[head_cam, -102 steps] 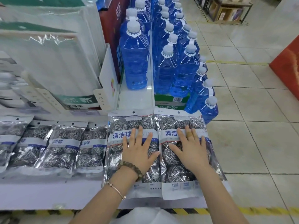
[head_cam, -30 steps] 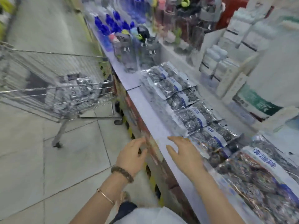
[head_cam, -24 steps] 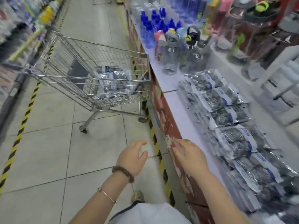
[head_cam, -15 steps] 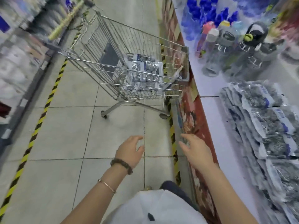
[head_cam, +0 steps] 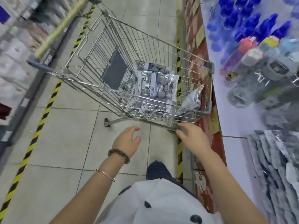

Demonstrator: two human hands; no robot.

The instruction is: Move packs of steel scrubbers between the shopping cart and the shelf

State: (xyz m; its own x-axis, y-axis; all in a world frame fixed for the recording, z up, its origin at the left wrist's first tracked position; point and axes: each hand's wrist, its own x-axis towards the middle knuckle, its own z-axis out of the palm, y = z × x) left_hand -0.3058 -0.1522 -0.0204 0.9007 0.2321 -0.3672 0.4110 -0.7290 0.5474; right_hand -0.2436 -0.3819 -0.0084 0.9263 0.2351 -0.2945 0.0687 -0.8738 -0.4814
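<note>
Your left hand (head_cam: 127,143), right hand (head_cam: 192,139) both empty, fingers spread; reach over cart (head_cam: 210,68) near rim, grab top pack (head_cam: 157,84) flat.

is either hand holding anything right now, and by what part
Nothing is held. The left hand and right hand are both empty, fingers loose, held out toward the cart; the scrubber packs lie inside it.

My one head camera is looking forward and down, close over the shopping cart (head_cam: 145,41), the shelf (head_cam: 233,117) running along my right.
</note>
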